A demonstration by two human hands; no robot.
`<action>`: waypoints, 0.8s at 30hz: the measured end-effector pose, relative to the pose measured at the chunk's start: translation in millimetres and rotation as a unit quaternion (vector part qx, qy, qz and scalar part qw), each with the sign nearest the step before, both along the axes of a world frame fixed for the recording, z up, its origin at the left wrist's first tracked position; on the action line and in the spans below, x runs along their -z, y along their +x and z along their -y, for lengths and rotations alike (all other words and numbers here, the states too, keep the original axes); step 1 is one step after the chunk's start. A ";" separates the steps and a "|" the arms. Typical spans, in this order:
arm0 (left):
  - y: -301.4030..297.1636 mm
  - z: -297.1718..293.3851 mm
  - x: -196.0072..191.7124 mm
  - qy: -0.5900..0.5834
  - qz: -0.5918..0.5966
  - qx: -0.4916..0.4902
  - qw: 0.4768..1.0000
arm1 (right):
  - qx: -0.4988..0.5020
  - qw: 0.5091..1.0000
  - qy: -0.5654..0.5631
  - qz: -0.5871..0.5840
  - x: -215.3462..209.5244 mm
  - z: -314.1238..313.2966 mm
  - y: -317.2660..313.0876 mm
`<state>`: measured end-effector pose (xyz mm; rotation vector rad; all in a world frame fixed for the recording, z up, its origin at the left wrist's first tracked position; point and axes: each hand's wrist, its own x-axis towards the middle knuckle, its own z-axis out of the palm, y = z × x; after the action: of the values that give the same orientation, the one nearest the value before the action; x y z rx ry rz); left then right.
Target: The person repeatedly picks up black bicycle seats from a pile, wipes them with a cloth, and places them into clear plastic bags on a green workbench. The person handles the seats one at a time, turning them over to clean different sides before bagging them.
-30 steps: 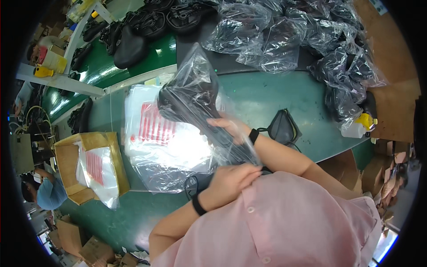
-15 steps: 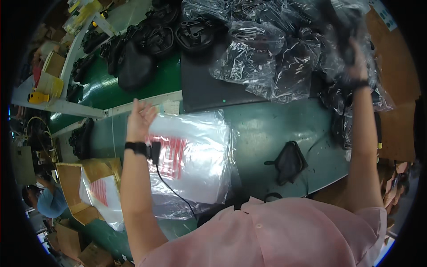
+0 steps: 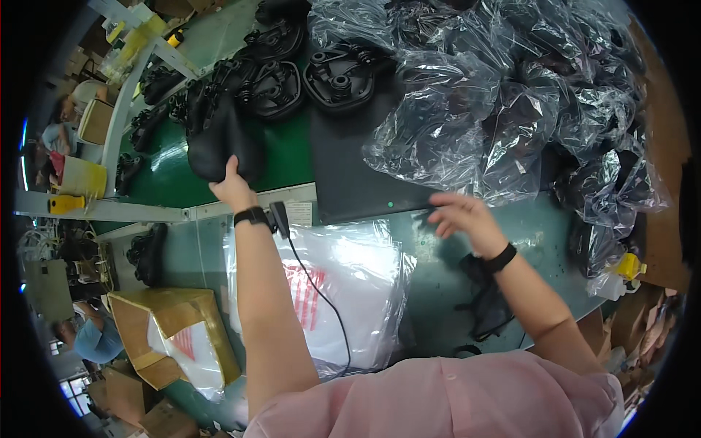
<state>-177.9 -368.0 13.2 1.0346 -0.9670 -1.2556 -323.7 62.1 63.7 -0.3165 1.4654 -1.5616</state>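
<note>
My left hand [image 3: 235,188] is at the near end of a black bicycle saddle [image 3: 215,150], its thumb on top and the other fingers mostly out of sight under the edge. That saddle lies on the green surface among other black saddles turned underside up, such as one saddle [image 3: 339,80] with springs showing. My right hand [image 3: 467,221] is above the bench by the front edge of a black mat [image 3: 350,175], fingers apart and nothing in them. Flat clear plastic bags [image 3: 358,285] with red print are stacked between my forearms.
Saddles wrapped in clear plastic [image 3: 445,109] are heaped at the far right. An open cardboard box [image 3: 135,328] with more bags stands at left. A white frame rail [image 3: 117,210] borders the green surface. A small black pouch [image 3: 485,310] lies below my right forearm.
My left hand has moved forward from over the bags to the saddle. My right hand has let go of a dark item at the far-right heap and come back toward the middle.
</note>
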 end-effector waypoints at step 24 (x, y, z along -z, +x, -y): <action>169.8 -271.1 -105.6 -0.285 0.232 0.298 0.881 | -0.250 0.940 -0.115 0.203 -104.5 -94.6 156.6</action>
<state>-8.0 -96.9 118.9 0.5749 -2.0038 -1.0875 -167.1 156.7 168.2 -0.4340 0.8008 -1.2806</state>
